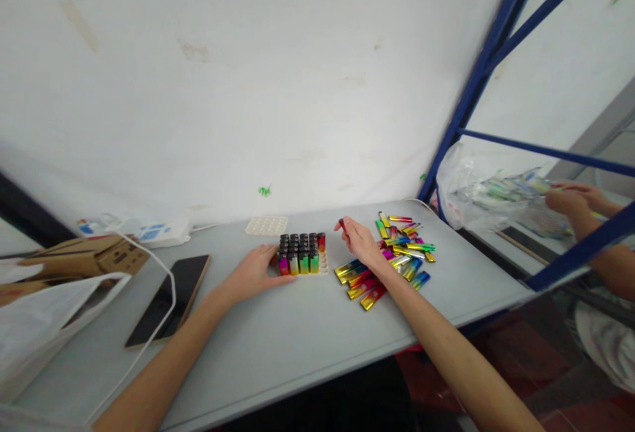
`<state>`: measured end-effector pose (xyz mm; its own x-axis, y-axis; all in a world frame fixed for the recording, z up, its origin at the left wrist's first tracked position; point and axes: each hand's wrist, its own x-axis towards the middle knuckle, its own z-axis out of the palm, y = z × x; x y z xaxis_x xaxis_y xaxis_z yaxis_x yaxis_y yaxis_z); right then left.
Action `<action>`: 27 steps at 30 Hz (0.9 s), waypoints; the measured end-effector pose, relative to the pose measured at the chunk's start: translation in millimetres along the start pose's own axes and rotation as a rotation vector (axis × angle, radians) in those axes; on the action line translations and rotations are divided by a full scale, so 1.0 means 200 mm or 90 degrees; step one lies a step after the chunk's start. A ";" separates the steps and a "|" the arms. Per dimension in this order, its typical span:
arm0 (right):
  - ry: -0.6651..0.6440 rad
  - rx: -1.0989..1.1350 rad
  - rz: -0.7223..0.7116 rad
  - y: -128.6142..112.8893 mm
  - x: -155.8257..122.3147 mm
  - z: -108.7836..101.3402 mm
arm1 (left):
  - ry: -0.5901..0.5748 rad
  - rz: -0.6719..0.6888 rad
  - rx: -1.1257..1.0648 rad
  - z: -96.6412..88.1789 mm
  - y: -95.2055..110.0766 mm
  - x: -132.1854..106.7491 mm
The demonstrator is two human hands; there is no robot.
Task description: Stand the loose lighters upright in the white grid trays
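Note:
Several shiny coloured lighters (299,257) with black tops stand upright in rows in a white tray (323,264). The tray's right-hand column has bare slots in front of one red lighter. My left hand (259,266) rests at the tray's left side, thumb along the front and fingers curved round the far side, steadying or gripping it. My right hand (360,239) is raised just right of the tray, closed on a lighter (342,223) whose dark and reddish end shows at the fingertips. Beneath and beside my right wrist lies a loose pile of metallic lighters (407,249).
A second white slotted tray (266,225) lies by the wall. On the left are a phone (169,300), a white cable (173,290), a cardboard box (106,257) and a white bag (49,319). A blue metal frame (466,111) stands right; beyond it are another person's hands (578,199).

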<state>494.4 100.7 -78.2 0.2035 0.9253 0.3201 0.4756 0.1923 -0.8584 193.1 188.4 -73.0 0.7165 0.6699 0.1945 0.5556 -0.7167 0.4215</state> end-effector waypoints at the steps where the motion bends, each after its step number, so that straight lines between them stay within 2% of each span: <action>1: -0.002 -0.013 -0.005 -0.01 -0.01 0.00 | -0.002 0.001 0.001 0.00 0.00 0.00; 3: -0.011 -0.029 -0.024 -0.03 -0.02 0.00 | -0.004 0.004 0.007 0.00 0.01 0.00; 9: 0.001 -0.096 -0.172 -0.05 -0.02 0.00 | -0.011 0.003 0.010 0.00 0.00 0.00; 17: -0.064 -0.104 -0.111 -0.04 -0.03 0.00 | -0.007 0.007 0.001 0.00 0.01 0.00; 22: -0.121 -0.183 -0.159 -0.02 -0.02 0.02 | -0.008 0.000 0.004 0.00 0.01 0.00; 27: -0.111 -0.315 -0.188 -0.06 -0.02 0.00 | 0.005 -0.005 -0.007 -0.01 0.01 0.00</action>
<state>488.1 95.9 -70.0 -0.1211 0.9042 0.4095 0.8412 0.3126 -0.4413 193.8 187.3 -71.2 0.7082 0.6776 0.1983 0.5572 -0.7089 0.4324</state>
